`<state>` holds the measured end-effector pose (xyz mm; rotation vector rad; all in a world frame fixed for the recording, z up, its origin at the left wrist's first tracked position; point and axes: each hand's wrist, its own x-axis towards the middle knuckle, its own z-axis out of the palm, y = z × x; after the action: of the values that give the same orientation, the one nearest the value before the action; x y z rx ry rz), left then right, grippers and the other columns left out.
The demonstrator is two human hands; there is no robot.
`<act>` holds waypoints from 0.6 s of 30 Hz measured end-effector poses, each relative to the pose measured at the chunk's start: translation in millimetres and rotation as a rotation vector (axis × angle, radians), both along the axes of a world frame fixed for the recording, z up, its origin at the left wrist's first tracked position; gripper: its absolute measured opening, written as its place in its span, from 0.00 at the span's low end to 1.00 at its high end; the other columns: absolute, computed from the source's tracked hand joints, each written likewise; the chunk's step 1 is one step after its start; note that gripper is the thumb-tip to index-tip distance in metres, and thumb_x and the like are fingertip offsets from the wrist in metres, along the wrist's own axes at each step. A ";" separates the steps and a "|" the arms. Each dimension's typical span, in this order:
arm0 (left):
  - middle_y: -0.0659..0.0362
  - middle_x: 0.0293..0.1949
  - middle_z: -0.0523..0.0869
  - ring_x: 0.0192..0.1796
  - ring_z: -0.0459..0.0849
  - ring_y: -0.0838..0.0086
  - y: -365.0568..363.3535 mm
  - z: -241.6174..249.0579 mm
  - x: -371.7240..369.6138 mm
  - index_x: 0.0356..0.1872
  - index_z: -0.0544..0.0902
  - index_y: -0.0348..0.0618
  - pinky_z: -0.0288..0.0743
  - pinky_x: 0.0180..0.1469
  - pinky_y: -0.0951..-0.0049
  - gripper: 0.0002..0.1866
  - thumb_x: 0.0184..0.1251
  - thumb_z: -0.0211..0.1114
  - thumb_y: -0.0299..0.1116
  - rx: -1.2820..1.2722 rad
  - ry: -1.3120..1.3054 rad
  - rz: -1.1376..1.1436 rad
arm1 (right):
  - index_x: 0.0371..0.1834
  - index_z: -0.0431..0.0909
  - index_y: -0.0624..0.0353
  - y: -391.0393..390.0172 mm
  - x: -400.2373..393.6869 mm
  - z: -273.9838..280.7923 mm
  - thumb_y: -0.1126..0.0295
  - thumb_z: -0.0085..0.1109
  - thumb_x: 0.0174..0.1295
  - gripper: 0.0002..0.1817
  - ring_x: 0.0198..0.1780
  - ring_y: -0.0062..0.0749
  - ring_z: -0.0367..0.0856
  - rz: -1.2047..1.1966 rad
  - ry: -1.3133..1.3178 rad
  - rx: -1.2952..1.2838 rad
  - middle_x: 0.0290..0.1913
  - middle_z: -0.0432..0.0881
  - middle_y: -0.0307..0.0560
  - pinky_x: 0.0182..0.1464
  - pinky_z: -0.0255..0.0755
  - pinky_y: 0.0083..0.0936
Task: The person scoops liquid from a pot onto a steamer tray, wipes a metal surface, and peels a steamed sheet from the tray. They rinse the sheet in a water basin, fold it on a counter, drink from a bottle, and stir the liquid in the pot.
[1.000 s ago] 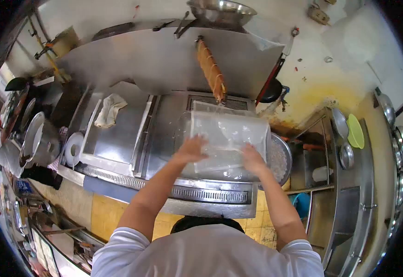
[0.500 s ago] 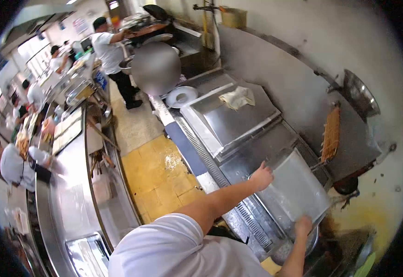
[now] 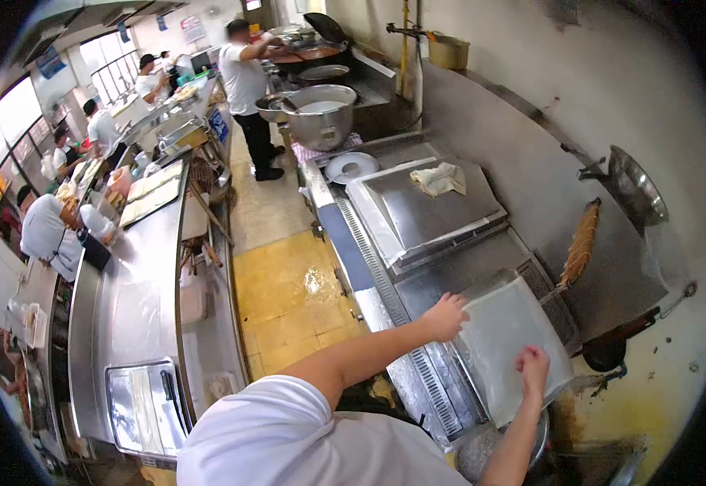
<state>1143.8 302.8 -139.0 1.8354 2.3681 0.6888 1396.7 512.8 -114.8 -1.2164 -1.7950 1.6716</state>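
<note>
A pale, smooth sheet (image 3: 503,336) lies over a rectangular metal tray at the right of the steel counter. My left hand (image 3: 445,317) is at the sheet's upper left edge, its fingers somewhat apart. Over the lower right part of the sheet is my right hand (image 3: 533,368), with its fingers curled inward; anything between them is too small to see. Beyond the tray, a folded cream cloth (image 3: 439,179) rests on a flat metal cover (image 3: 442,212). The rim of a round metal bowl (image 3: 543,437) shows below the sheet, beside my right forearm.
A large pot (image 3: 321,125) and a round white lid (image 3: 351,168) stand farther along the counter. A brush-like bundle (image 3: 582,243) leans by the back panel. At left is a steel table (image 3: 138,312) with a tray (image 3: 149,409). Several people work farther back.
My right hand has moved from the sheet's near corner up over its surface, and its fingers are curled. My left hand's fingers have loosened at the edge. The camera view has shifted.
</note>
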 end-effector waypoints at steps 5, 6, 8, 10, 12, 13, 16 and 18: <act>0.44 0.67 0.78 0.70 0.73 0.48 -79.1 11.4 12.1 0.46 0.90 0.45 0.68 0.72 0.51 0.13 0.58 0.73 0.32 0.108 -0.195 0.026 | 0.44 0.79 0.62 37.1 -65.0 1.9 0.79 0.57 0.69 0.04 0.36 0.28 0.80 -0.110 0.552 -0.349 0.36 0.80 0.42 0.37 0.76 0.26; 0.44 0.67 0.78 0.70 0.73 0.48 -95.3 12.5 14.0 0.46 0.90 0.45 0.69 0.72 0.52 0.14 0.59 0.73 0.32 0.096 -0.217 0.066 | 0.43 0.79 0.61 44.0 -72.8 -0.9 0.78 0.57 0.70 0.03 0.37 0.28 0.80 -0.129 0.587 -0.410 0.37 0.80 0.42 0.38 0.76 0.26; 0.44 0.67 0.78 0.70 0.74 0.48 -125.3 11.3 15.2 0.46 0.90 0.43 0.69 0.72 0.52 0.14 0.59 0.74 0.32 0.079 -0.264 0.147 | 0.42 0.79 0.61 45.3 -84.7 -4.1 0.76 0.59 0.70 0.01 0.36 0.28 0.80 -0.122 0.583 -0.465 0.36 0.80 0.41 0.38 0.77 0.25; 0.44 0.67 0.78 0.70 0.74 0.48 -150.6 1.6 13.0 0.47 0.89 0.43 0.69 0.72 0.53 0.14 0.60 0.74 0.32 0.106 -0.297 0.209 | 0.42 0.79 0.60 45.9 -90.8 -7.6 0.74 0.61 0.71 0.02 0.36 0.27 0.80 -0.078 0.566 -0.517 0.34 0.81 0.40 0.39 0.78 0.25; 0.43 0.67 0.78 0.70 0.74 0.48 -179.3 2.3 5.5 0.49 0.89 0.43 0.68 0.73 0.53 0.16 0.61 0.74 0.32 0.132 -0.339 0.260 | 0.43 0.79 0.57 48.6 -93.8 -11.8 0.72 0.62 0.72 0.03 0.35 0.25 0.81 -0.002 0.544 -0.568 0.33 0.82 0.37 0.41 0.78 0.24; 0.43 0.67 0.79 0.70 0.74 0.47 -195.5 2.7 1.9 0.49 0.89 0.42 0.68 0.73 0.53 0.15 0.61 0.74 0.33 0.160 -0.348 0.298 | 0.42 0.80 0.56 54.2 -97.1 -16.3 0.71 0.62 0.72 0.02 0.33 0.24 0.80 -0.059 0.545 -0.556 0.31 0.81 0.36 0.39 0.78 0.23; 0.43 0.66 0.79 0.69 0.74 0.47 -246.6 -3.0 -13.6 0.48 0.89 0.41 0.68 0.73 0.53 0.15 0.63 0.73 0.36 0.193 -0.384 0.385 | 0.38 0.82 0.54 85.6 -103.8 -32.2 0.68 0.62 0.73 0.04 0.29 0.22 0.80 -0.192 0.579 -0.529 0.28 0.81 0.35 0.35 0.77 0.21; 0.44 0.68 0.78 0.71 0.74 0.48 -286.5 -14.6 -30.6 0.50 0.89 0.45 0.68 0.73 0.53 0.15 0.64 0.73 0.37 0.151 -0.426 0.423 | 0.37 0.83 0.53 98.8 -102.1 -40.9 0.66 0.62 0.73 0.06 0.28 0.22 0.79 -0.217 0.637 -0.522 0.27 0.82 0.35 0.33 0.76 0.21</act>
<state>1113.2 16.2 -153.6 1.0740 2.4607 1.1883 1294.6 611.6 -155.7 -0.8615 -0.8502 2.1432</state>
